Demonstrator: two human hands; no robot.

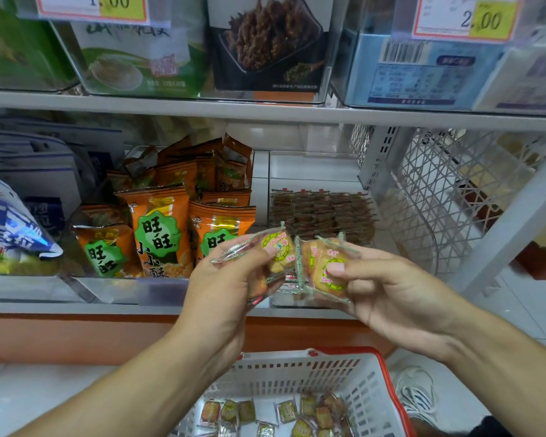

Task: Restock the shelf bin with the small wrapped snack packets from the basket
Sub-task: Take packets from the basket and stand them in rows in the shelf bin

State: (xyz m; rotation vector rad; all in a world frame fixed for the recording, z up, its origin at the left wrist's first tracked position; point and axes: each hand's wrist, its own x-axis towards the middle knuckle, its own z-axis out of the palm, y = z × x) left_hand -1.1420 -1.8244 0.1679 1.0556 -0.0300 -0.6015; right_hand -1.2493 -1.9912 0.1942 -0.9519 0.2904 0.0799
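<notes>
I see crinkly clear-wrapped snack packets: my left hand (230,279) pinches one packet (273,253), my right hand (388,288) grips another packet (325,266), near the clear shelf bin (322,212). More lie in the white slotted basket (297,370), btm right.

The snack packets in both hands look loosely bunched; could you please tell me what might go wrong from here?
1. Each hand pinches several snack packets, left hand and right hand; a loose grip could drop some.
2. Dropped packets may miss the basket and land on the floor.
3. The orange bags sit beside the target bin; packets could end up there.
</notes>
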